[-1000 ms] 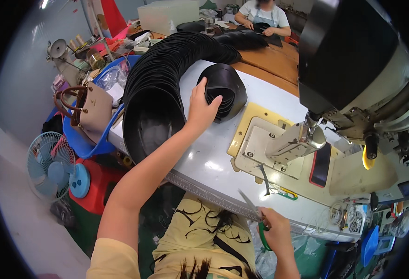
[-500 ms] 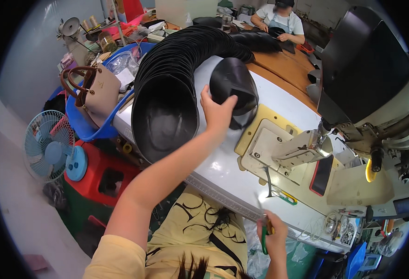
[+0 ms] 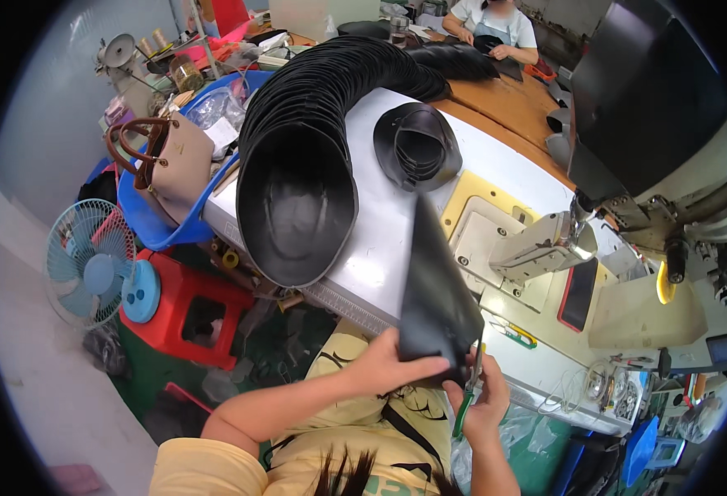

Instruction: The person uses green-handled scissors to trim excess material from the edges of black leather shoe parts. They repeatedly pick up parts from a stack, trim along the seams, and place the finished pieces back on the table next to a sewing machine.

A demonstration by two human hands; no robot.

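Note:
My left hand point(image 3: 386, 368) is closed on the lower end of a smooth black leather-like piece point(image 3: 438, 285), thumb on top, held over the table's front edge. Beside that end, my right hand point(image 3: 487, 401) grips green-handled scissors point(image 3: 463, 415). Their blades point up against the piece's right edge; whether they are cutting cannot be made out. Farther back on the white table point(image 3: 370, 277) sit a few curved black pieces point(image 3: 388, 153), leaving a round opening. To the left, a long curved row of nested black pieces point(image 3: 297, 207) runs toward the back.
A sewing machine point(image 3: 537, 252) stands on the right, near a red-edged phone point(image 3: 578, 293) and a green-yellow cutter point(image 3: 515, 334). At left are a handbag point(image 3: 180, 157) in a blue basket point(image 3: 144, 217), a red stool point(image 3: 183, 310) and a fan point(image 3: 95, 264). Another person point(image 3: 500, 33) works behind.
My left hand has drawn one black piece from the small stack toward me, down to the table edge. My right hand has raised the scissors to it.

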